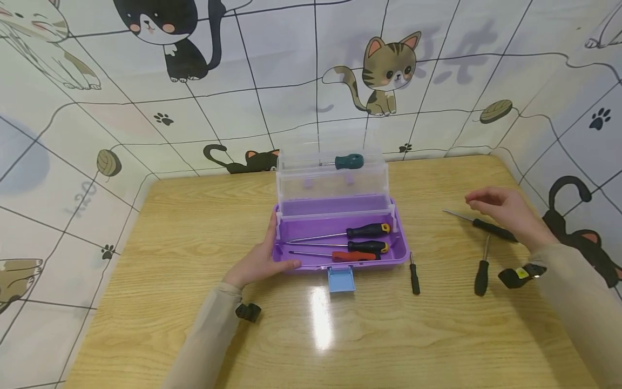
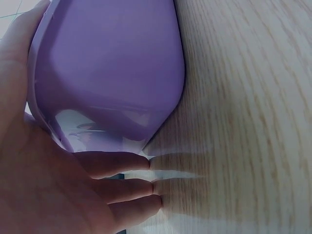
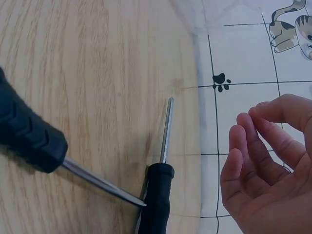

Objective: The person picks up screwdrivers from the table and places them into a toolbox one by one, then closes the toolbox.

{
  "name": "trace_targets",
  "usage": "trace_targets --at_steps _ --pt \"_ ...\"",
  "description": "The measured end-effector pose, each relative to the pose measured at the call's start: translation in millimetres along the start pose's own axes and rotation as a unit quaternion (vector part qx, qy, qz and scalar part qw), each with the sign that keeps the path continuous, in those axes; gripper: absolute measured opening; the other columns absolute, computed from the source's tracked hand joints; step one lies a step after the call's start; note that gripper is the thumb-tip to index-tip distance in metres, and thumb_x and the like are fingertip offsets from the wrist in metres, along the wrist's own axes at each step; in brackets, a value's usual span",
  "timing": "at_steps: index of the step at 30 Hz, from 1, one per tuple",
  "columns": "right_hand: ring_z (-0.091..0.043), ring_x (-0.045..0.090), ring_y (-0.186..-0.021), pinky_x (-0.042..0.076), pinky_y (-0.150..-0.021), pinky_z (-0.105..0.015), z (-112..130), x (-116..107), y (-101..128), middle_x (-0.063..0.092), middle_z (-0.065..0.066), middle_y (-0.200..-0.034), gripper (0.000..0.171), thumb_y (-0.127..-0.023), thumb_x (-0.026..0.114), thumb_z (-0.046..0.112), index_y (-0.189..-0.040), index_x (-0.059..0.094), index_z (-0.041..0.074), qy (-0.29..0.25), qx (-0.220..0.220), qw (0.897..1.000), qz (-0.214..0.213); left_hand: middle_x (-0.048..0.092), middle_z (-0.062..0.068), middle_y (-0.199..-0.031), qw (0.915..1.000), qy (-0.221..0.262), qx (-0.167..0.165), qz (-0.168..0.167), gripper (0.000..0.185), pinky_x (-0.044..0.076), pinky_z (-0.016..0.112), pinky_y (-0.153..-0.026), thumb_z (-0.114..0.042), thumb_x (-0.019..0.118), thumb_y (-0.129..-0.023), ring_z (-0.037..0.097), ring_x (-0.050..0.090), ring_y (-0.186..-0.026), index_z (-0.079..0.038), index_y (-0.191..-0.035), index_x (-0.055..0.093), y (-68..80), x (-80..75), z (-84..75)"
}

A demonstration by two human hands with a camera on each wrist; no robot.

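A purple toolbox [image 1: 311,265] stands open in the middle of the wooden table [image 1: 194,227], its clear upper tray [image 1: 332,183] raised at the back. A teal-handled screwdriver [image 1: 347,161] lies in that tray. Three screwdrivers lie in the purple base: two with black and yellow handles [image 1: 367,229], one with a red handle [image 1: 355,255]. My left hand [image 1: 262,258] cups the box's front left corner [image 2: 112,63], thumb up the side and straight fingers [image 2: 124,190] on the table along the front. My right hand [image 1: 493,204] hovers with loosely curled fingers [image 3: 263,161], holding nothing, above a long black screwdriver [image 1: 488,227].
Two more black screwdrivers lie on the table right of the box, one short [image 1: 414,275] and one nearer my right wrist [image 1: 481,271]. A blue latch [image 1: 341,280] hangs at the box's front. Cat-patterned wall covering [image 1: 389,65] borders the table behind and at both sides.
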State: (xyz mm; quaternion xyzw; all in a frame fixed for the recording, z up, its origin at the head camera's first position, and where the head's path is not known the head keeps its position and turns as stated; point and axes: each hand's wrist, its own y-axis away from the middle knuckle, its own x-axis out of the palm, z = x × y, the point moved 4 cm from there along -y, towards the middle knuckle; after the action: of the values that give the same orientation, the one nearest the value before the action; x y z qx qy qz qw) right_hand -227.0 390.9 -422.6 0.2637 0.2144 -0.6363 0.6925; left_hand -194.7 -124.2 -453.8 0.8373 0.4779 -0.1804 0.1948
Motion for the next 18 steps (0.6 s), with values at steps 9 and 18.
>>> trace_targets --at_steps 9,18 --pt "0.011 0.051 -0.093 0.039 -0.075 -0.007 -12.5 -4.1 4.0 0.058 0.026 -0.101 0.045 -0.097 0.060 0.029 -0.123 0.056 -0.008 -0.009 -0.009 1.000 -0.008 0.009 0.013 -0.160 1.0000 0.004 0.007 -0.003 0.126 0.024 0.053 -0.110 -0.037 0.081 -0.078 0.040 0.031 -0.136 -0.034 -0.150 -0.022 0.4 -0.7 0.4" --pt "0.009 0.054 -0.092 0.040 -0.075 -0.006 -28.7 -5.1 6.7 0.059 0.027 -0.099 0.044 -0.098 0.060 0.023 -0.129 0.051 -0.007 -0.008 -0.003 1.000 0.015 0.011 0.014 -0.159 1.0000 -0.009 -0.004 0.000 0.126 0.027 0.052 -0.109 -0.040 0.080 -0.078 0.040 0.035 -0.134 -0.037 -0.149 -0.023 0.5 -0.2 0.9"
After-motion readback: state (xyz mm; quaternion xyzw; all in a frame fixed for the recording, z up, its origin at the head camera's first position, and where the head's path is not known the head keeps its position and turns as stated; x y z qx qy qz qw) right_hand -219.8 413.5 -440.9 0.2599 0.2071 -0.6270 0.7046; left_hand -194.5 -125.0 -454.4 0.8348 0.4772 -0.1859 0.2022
